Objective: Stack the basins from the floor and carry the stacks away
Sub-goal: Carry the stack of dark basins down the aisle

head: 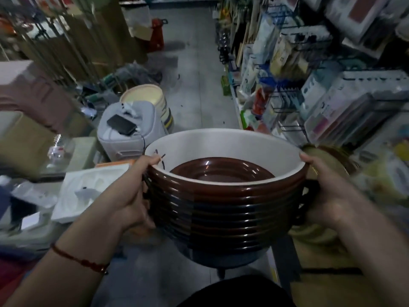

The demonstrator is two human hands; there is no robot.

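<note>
A stack of several nested brown basins with white insides hangs in the air in front of me, above the floor. My left hand grips the stack's left side, thumb hooked over the top rim. My right hand grips the right side, thumb on the rim. A smaller brown basin lies inside the top one. Another stack of cream basins stands on the floor further up the aisle on the left. A brown basin's edge shows behind my right hand.
The grey tiled aisle runs ahead. Racks of packaged goods line the right. On the left are cardboard boxes, a grey case with a phone on it, white foam packing and a red stool far off.
</note>
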